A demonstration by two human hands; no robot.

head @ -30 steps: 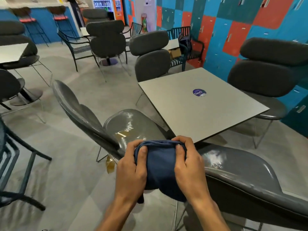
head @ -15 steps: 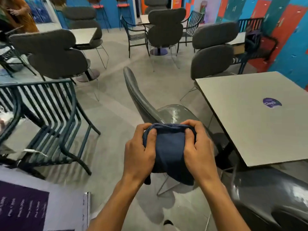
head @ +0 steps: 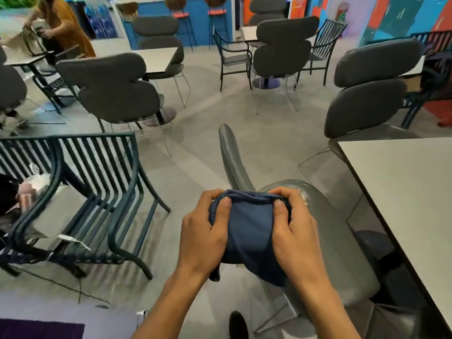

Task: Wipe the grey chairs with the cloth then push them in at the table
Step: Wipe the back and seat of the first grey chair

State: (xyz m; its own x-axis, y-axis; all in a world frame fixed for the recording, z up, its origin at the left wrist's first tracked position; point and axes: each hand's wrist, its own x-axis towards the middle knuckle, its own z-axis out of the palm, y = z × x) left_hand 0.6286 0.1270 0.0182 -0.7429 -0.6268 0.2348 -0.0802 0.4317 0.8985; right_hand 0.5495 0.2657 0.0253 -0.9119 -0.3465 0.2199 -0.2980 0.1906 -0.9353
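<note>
A folded dark blue cloth (head: 249,231) is held up in front of me by both hands. My left hand (head: 203,236) grips its left side, thumb on top. My right hand (head: 293,236) grips its right side the same way. Below the cloth stands a glossy grey chair (head: 342,241), its thin backrest (head: 230,157) pointing away from me, its seat beside the white table (head: 403,187) at the right. Another grey padded chair (head: 367,94) stands at the table's far side.
A dark green metal slatted chair (head: 97,182) stands close on the left with bags behind it. More grey chairs (head: 115,89) and tables fill the room beyond. A person in orange (head: 63,25) stands at the far left. A dark shoe (head: 238,324) shows on the grey floor below.
The view has swung left and the table has slid toward the right edge. Both hands still grip the cloth the same way, now over the glossy chair's seat.
</note>
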